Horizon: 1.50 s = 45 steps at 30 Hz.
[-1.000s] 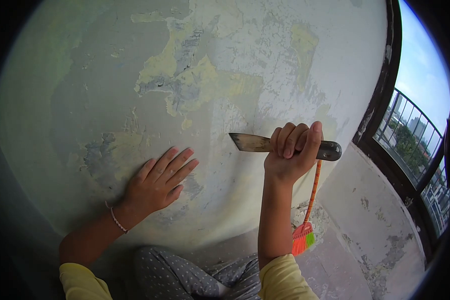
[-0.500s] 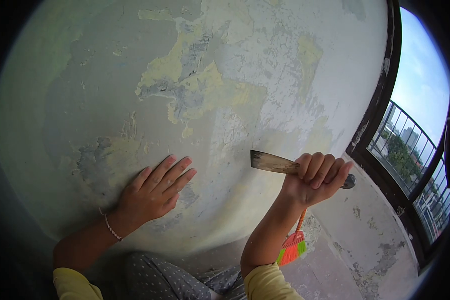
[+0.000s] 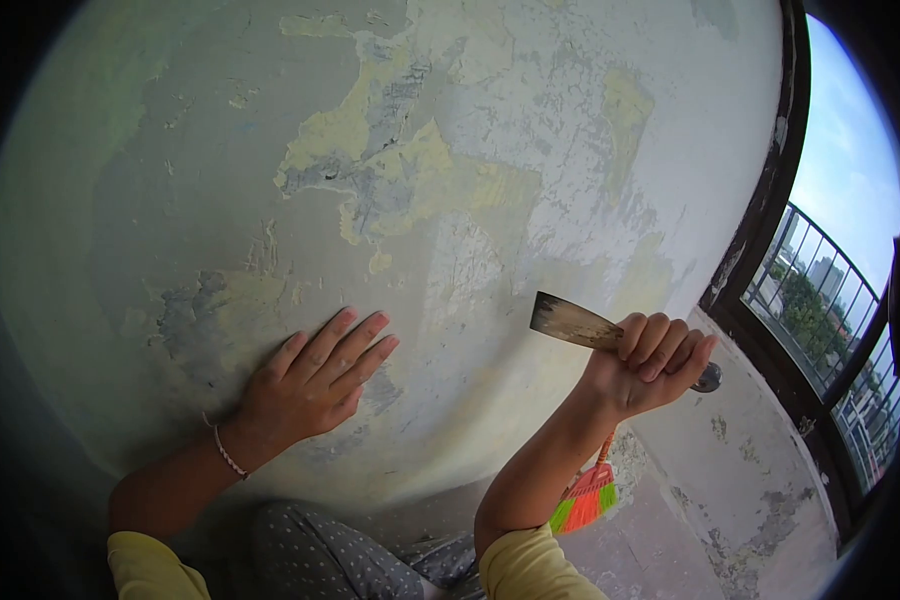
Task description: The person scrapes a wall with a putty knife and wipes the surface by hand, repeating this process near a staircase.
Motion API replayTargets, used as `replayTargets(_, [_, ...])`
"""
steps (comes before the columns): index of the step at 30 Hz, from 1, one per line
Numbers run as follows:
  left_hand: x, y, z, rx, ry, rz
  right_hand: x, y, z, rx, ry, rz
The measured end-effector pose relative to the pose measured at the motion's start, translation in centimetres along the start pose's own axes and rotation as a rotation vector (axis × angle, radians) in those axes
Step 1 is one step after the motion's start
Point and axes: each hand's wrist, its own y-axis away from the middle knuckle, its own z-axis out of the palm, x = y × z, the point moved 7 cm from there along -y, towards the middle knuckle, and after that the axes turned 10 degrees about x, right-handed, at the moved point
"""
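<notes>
My right hand (image 3: 655, 365) is wrapped around a putty knife (image 3: 575, 322), whose worn, stained blade points up and to the left. The dark rounded end of its handle sticks out past my little finger side. In this view the blade overlaps the wall (image 3: 480, 240), which has peeling paint with grey, white and yellowish patches. My left hand (image 3: 315, 385) lies flat against the wall at the lower left, fingers spread, holding nothing. A scraped patch (image 3: 205, 320) shows just left of it, and a larger bare yellow patch (image 3: 400, 180) lies above.
A broom (image 3: 588, 495) with orange and green bristles is behind my right forearm. On the right, a dark-framed window (image 3: 760, 240) looks out on a railing (image 3: 830, 255) and buildings. Below it runs a low wall (image 3: 740, 440) with flaking paint. My legs (image 3: 340, 555) are folded close to the wall.
My right hand has shifted slightly right and down with the putty knife, and the blade tilts more steeply. My left hand stays flat on the wall.
</notes>
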Motion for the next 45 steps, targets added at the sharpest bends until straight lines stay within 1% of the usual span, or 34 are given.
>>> replayTargets(2, [0.1,0.0,0.0,0.009,-0.002,-0.003,5.5,2.5,-0.2,0.094,0.295,0.121])
replayTargets(4, [0.3,0.0,-0.2,0.017,0.008,-0.006,9.7,5.0,-1.1,0.134,0.217,0.452])
replayTargets(6, [0.1,-0.2,-0.1,0.035,0.002,-0.013,8.4,4.9,-0.3,0.033,0.223,0.356])
replayTargets(7, [0.2,-0.1,-0.1,0.036,-0.001,-0.011,6.4,4.3,0.4,0.001,0.269,0.248])
replayTargets(8, [0.1,0.0,-0.1,0.033,-0.007,-0.011,4.7,3.6,0.7,-0.018,0.228,0.164])
replayTargets(10, [0.1,0.0,-0.1,0.032,-0.017,-0.007,1.8,2.5,1.5,-0.045,0.246,0.038])
replayTargets(11, [0.1,0.0,-0.1,0.034,-0.014,0.001,2.2,2.6,1.6,-0.043,0.241,0.043])
replayTargets(13, [0.0,0.0,-0.1,0.033,-0.011,-0.006,3.3,2.6,1.6,0.030,0.338,0.039])
replayTargets(14, [0.1,0.0,-0.1,0.035,0.001,-0.012,5.4,2.9,1.6,-0.041,0.397,0.088])
replayTargets(15, [0.2,0.1,-0.1,0.034,0.011,-0.013,5.5,2.8,1.7,-0.065,0.402,0.110])
replayTargets(17, [0.2,0.0,-0.1,0.042,-0.011,-0.010,5.1,2.5,2.2,-0.096,0.408,0.133])
replayTargets(19, [0.2,0.1,-0.1,0.044,-0.005,-0.011,3.5,1.8,2.4,-0.058,0.350,0.134])
replayTargets(22, [0.1,0.2,0.1,0.041,-0.015,-0.017,0.1,0.7,3.2,-0.142,0.240,0.011])
replayTargets(23, [0.1,0.2,0.1,0.039,-0.024,-0.022,0.4,0.6,3.0,-0.135,0.196,0.015])
replayTargets(24, [0.1,0.1,0.1,0.038,-0.022,-0.020,2.0,1.1,2.9,-0.095,0.311,0.024])
replayTargets(25, [0.1,0.1,0.1,0.036,-0.043,-0.013,5.0,2.1,2.2,-0.067,0.384,0.148])
replayTargets(26, [0.2,0.1,0.0,0.035,-0.062,-0.004,7.6,3.2,1.4,-0.037,0.395,0.312])
replayTargets(27, [0.3,0.2,0.0,0.034,-0.055,0.001,9.0,4.1,1.3,-0.045,0.360,0.428])
replayTargets(28, [0.3,0.2,0.1,0.032,-0.048,-0.001,8.6,4.1,1.3,-0.044,0.361,0.424])
replayTargets(30, [0.2,0.2,0.3,0.032,-0.047,-0.012,6.2,3.8,2.7,-0.193,0.381,0.249])
replayTargets(32, [0.2,0.4,0.2,0.031,-0.020,-0.014,3.4,3.4,4.0,-0.192,0.318,0.159])
replayTargets(33, [0.1,0.4,0.4,0.004,-0.039,-0.020,2.6,3.6,4.2,-0.224,0.252,0.166])
replayTargets(34, [0.1,0.2,0.1,0.053,0.001,-0.033,2.0,4.3,4.5,-0.259,0.204,0.169])
replayTargets(36, [0.0,1.3,-0.3,0.078,0.003,-0.047,2.2,7.7,3.9,-0.358,0.179,0.314])
replayTargets(37, [0.2,2.3,-0.3,0.068,-0.028,-0.045,2.9,10.3,3.7,-0.460,0.160,0.452])
replayTargets(39, [1.1,5.8,0.3,0.040,-0.012,-0.117,4.5,16.2,1.5,-0.509,0.281,0.663])
replayTargets(40, [1.4,8.0,0.7,-0.040,-0.067,-0.160,5.1,19.3,-0.5,-0.528,0.335,0.697])
replayTargets(41, [1.6,10.4,0.6,-0.063,0.008,-0.225,5.4,22.0,-3.0,-0.491,0.509,0.801])
replayTargets(42, [1.4,12.7,0.3,-0.074,0.087,-0.283,5.0,24.4,-5.5,-0.333,0.678,0.900])
replayTargets(43, [1.0,15.5,0.3,-0.142,0.032,-0.316,4.8,26.2,-8.0,-0.264,0.727,1.029])
replayTargets(45, [0.4,20.4,-0.6,-0.195,-0.052,-0.284,3.9,29.3,-11.3,-0.146,0.848,1.205])
